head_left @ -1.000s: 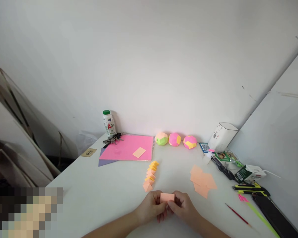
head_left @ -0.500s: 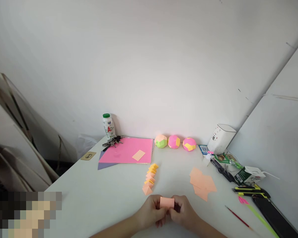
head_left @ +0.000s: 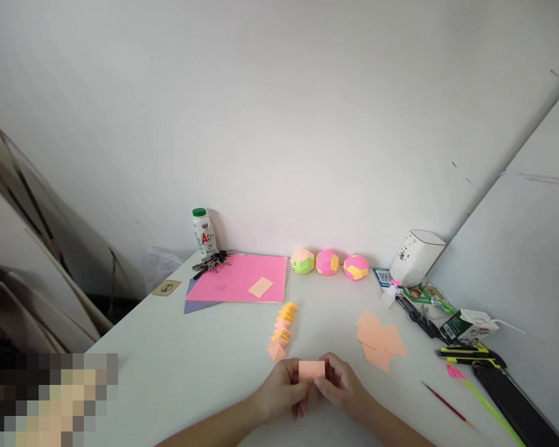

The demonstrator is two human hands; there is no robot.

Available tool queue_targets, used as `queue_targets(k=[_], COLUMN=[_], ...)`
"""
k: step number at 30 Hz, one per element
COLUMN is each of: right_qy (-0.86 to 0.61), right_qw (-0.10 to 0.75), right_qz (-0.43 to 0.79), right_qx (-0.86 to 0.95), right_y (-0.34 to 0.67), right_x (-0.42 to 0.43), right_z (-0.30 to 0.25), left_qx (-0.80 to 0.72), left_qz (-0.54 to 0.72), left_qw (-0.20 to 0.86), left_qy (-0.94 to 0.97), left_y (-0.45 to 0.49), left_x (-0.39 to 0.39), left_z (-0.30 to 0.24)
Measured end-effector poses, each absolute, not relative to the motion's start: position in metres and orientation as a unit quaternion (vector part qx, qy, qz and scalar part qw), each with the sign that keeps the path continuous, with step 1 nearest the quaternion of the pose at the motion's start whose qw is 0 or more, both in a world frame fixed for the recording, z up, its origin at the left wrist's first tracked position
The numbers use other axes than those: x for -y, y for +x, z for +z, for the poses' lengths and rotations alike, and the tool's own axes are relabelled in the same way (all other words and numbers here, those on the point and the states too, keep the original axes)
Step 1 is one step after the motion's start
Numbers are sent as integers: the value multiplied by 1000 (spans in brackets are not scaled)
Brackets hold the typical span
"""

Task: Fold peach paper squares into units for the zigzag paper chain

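Both hands meet low in the middle of the white table (head_left: 177, 366). My left hand (head_left: 282, 391) and my right hand (head_left: 345, 388) pinch the two ends of a small folded peach paper (head_left: 312, 369), held just above the table top. Just beyond my left hand runs a row of several folded peach and yellow paper pieces (head_left: 282, 330). To the right of my right hand lies a loose spread of flat peach paper squares (head_left: 379, 340).
At the back lie a pink sheet (head_left: 240, 277) with a peach note, keys (head_left: 209, 261), a small bottle (head_left: 204, 231), and three paper balls (head_left: 327, 262). A white box (head_left: 417, 256), a carton (head_left: 470, 326), a yellow-black cutter (head_left: 470, 355) and a red pen (head_left: 447, 405) crowd the right side.
The hands stay together on the folded peach paper, with only small finger shifts. The view dipped slightly and came back.
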State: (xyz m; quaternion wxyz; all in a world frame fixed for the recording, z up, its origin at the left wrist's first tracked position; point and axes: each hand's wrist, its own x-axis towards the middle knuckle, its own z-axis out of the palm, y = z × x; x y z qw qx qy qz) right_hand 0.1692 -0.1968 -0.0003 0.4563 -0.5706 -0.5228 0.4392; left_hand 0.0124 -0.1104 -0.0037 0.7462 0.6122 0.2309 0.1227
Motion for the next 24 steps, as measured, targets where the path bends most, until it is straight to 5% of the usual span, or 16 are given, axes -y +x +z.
queue_targets(k=[10, 24], right_qy=[-586, -543], right_qw=[421, 496], right_qz=[449, 500], right_qx=[527, 458], right_y=[170, 174], right_x=[198, 194], right_z=[-7, -3], left_qx=[-243, -241], left_qz=[109, 164], left_qw=[724, 801], left_qy=[636, 523], left_y=[12, 14], left_x=[115, 105], left_z=[-1, -11])
